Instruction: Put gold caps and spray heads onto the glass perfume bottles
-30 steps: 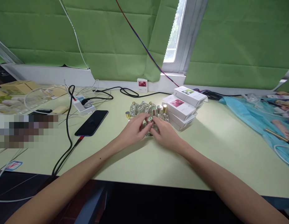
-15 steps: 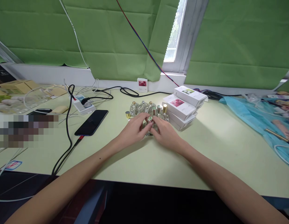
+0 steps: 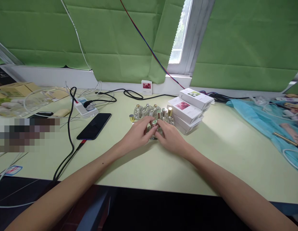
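Several small glass bottles with gold and silver caps stand grouped on the pale green table (image 3: pixel 144 170). At the front of the group, my left hand (image 3: pixel 138 132) and my right hand (image 3: pixel 171 136) meet around one capped bottle (image 3: pixel 154 123), fingers closed on it from both sides. Its lower part is mostly covered by my fingers. Behind stand round clear bottles (image 3: pixel 147 110), and gold-capped bottles (image 3: pixel 170 112) are to the right. A loose-looking gold cap (image 3: pixel 132 117) shows left of my left hand.
White boxes (image 3: pixel 185 109) are stacked right of the bottles. A black phone (image 3: pixel 94 126) with a cable and a white power strip (image 3: pixel 85 109) lie left. Blue plastic sheeting (image 3: pixel 257 118) with items on it covers the right side. A small white box (image 3: pixel 146 87) stands at the back.
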`<state>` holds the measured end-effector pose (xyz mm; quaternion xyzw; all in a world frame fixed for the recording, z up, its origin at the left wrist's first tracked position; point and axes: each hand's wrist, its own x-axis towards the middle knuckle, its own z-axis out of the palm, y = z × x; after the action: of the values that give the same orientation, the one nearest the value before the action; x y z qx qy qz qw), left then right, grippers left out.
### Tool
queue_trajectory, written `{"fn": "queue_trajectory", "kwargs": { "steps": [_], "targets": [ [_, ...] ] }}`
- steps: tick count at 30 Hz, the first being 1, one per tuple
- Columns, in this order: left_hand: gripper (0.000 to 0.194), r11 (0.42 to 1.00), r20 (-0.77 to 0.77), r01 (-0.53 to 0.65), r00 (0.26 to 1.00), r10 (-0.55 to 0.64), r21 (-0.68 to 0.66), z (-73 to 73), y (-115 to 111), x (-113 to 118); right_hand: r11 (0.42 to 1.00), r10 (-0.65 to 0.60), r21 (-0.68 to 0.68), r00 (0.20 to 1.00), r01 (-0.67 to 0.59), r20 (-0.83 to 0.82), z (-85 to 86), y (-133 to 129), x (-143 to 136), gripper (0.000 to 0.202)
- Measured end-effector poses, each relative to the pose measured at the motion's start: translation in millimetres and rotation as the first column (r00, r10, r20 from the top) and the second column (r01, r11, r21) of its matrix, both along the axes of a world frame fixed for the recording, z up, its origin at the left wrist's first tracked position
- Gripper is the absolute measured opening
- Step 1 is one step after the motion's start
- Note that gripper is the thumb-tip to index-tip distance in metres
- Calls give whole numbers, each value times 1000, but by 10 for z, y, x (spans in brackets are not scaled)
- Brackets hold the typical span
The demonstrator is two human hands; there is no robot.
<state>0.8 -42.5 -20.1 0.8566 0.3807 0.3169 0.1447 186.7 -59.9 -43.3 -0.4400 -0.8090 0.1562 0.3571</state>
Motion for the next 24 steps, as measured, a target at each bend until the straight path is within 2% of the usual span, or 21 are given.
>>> {"fn": "queue_trajectory", "kwargs": {
  "steps": [15,24],
  "targets": [
    [22,1000,-5,1,1000,-1,-5,1,2,6,1000,2,-4,1000,-2,-2,-5,4,-5,7],
    [27,1000,69,26,997,-25,-4,-15,8,-10,1000,0,-2,1000,0,-24,-34,20,-9,7]
  ]
}}
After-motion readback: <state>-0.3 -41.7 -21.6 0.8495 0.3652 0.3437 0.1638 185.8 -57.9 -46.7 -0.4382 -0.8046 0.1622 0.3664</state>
